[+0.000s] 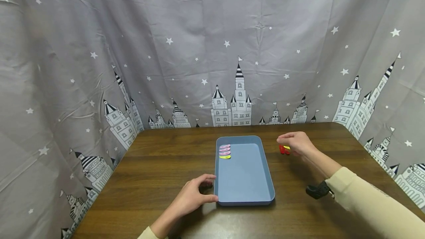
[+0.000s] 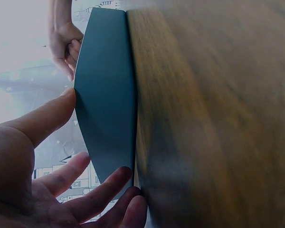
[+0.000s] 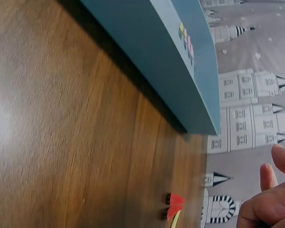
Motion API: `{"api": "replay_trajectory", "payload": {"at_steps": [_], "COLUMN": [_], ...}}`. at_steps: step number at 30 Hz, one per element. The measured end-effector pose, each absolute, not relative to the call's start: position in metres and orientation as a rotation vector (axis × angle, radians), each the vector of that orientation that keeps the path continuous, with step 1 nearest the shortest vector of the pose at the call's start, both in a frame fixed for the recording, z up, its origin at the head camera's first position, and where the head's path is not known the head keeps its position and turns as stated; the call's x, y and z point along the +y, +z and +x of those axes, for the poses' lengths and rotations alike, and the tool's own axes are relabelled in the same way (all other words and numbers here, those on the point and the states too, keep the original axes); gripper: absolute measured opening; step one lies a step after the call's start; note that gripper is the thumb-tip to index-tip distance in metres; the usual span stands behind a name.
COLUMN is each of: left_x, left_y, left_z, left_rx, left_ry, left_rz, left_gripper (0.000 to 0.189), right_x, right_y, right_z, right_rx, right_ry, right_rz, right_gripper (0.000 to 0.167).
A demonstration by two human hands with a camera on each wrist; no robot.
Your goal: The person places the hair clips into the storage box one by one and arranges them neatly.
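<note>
A blue rectangular tray (image 1: 245, 180) lies on the table. Several snap hair clips (image 1: 224, 149), pink ones and a yellow one, form a column at its upper left inside. My left hand (image 1: 193, 196) rests against the tray's left side, thumb on the rim and fingers spread along the wall, as the left wrist view also shows. Over to the right, my right hand (image 1: 297, 143) hovers above red hair clips (image 1: 282, 149) and a yellow hair clip (image 3: 175, 219), partly covering them in the head view. Between its thumb and fingers I see nothing held.
The brown wooden table (image 1: 159, 158) extends around the tray. Behind it hangs a grey curtain (image 1: 186, 47) printed with castles and stars. A black band with a device (image 1: 317, 190) hangs at the right wrist.
</note>
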State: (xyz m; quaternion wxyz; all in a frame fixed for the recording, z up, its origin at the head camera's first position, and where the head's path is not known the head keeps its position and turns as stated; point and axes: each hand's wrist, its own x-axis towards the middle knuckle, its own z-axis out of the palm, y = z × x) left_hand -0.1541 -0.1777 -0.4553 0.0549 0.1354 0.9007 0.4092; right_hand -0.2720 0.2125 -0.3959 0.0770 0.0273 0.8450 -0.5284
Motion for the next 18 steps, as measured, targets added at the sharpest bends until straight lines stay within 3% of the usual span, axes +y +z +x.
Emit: {"api": "replay_trajectory", "payload": {"at_steps": [18], "left_x": [-0.178], "left_y": [-0.457], "left_z": [-0.155], "left_rx": [2.742], "left_ry": [1.241], "left_rz": [0.418], "left_gripper": [0.063], "right_x": [0.255], "right_y": [-0.416], "right_z": [-0.273], "right_rx": [2.499], "right_ry": [-1.707], "right_rz": [0.185], "right_gripper": [0.047]}}
